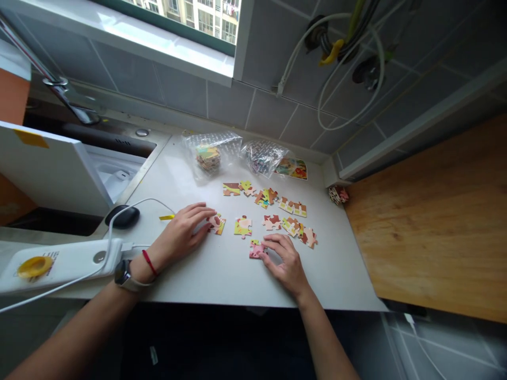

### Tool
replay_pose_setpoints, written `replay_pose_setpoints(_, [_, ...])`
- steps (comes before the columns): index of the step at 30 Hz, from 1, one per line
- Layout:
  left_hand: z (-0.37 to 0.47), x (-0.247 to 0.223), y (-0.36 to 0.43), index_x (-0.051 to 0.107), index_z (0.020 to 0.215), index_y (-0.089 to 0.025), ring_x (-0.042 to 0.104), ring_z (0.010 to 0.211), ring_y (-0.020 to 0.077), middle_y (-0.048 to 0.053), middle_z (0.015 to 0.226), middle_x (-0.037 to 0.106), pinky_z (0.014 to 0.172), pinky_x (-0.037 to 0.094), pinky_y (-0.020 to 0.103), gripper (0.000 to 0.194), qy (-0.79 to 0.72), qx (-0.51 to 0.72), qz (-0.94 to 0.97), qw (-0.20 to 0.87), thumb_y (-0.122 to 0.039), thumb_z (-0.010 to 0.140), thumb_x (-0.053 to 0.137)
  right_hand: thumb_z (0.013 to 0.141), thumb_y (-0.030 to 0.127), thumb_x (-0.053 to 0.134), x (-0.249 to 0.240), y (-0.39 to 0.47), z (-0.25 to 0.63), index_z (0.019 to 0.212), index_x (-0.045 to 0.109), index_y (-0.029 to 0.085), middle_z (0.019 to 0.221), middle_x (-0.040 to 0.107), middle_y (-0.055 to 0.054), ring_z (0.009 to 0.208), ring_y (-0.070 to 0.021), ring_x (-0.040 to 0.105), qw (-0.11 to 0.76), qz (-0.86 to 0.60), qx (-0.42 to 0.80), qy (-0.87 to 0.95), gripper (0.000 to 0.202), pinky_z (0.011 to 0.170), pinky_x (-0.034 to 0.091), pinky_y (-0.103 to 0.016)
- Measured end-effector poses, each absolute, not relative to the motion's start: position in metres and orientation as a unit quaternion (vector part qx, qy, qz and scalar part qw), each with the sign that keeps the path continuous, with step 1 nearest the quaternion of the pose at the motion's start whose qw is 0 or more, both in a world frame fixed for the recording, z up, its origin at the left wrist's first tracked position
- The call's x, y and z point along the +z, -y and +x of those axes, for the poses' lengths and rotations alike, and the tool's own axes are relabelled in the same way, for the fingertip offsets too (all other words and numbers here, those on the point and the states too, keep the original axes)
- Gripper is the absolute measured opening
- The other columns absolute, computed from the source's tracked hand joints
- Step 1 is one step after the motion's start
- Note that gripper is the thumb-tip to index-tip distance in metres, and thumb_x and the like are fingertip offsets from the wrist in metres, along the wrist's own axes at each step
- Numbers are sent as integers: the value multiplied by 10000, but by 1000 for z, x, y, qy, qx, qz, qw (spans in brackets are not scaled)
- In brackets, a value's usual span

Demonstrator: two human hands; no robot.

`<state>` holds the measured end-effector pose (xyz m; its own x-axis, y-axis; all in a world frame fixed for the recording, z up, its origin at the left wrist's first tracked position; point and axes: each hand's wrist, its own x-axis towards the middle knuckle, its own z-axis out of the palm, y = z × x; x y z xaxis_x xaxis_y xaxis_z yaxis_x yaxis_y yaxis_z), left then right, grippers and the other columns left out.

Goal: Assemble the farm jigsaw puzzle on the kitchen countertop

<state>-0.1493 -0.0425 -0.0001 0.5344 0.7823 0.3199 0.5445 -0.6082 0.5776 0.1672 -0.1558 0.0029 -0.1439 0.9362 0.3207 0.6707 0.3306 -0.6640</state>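
Clear plastic bags (262,157) lie behind. Both loosely open, the left hand (182,228) touches a brown-and-yellow puzzle piece (218,226), the right hand (285,263) a pink puzzle piece (255,250).

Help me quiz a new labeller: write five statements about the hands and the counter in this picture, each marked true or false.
1. The left hand touches a puzzle piece. True.
2. The right hand grips a phone. False: the right hand's fingers are at a pink piece.
3. The left wrist bears a watch. True.
4. The mouse is white. False: the mouse is black.
5. Plastic bags lie nearer the window wall than the pink piece. True.
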Motion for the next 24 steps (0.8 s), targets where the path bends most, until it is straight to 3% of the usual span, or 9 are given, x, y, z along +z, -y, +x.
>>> replay_pose_setpoints(9, [-95, 32, 26, 706, 1181, -199, 693, 1063, 255, 110, 1167, 747, 935, 555, 417, 262, -260, 193, 936, 138, -293, 1076, 485, 980, 216, 664, -1, 156, 168, 1076, 766, 251, 1055, 731, -72, 1065, -243, 654, 391, -547, 212, 709, 144, 966, 566, -437])
replay_pose_setpoints(15, [-57, 25, 8, 714, 1132, -190, 698, 807, 197, 73, 952, 748, 754, 527, 326, 245, -203, 168, 957, 122, -246, 1069, 484, 981, 203, 647, 3, 155, 168, 1052, 769, 257, 1024, 737, -64, 1034, -234, 661, 400, -546, 224, 702, 150, 936, 569, -420])
replay_pose_setpoints(24, [-69, 11, 6, 737, 1049, -203, 689, 794, 181, 61, 909, 744, 726, 521, 298, 284, -189, 230, 939, 171, -267, 1083, 462, 974, 208, 660, 4, 152, 167, 1016, 776, 255, 960, 751, -56, 988, -227, 675, 408, -565, 242, 675, 132, 904, 574, -405])
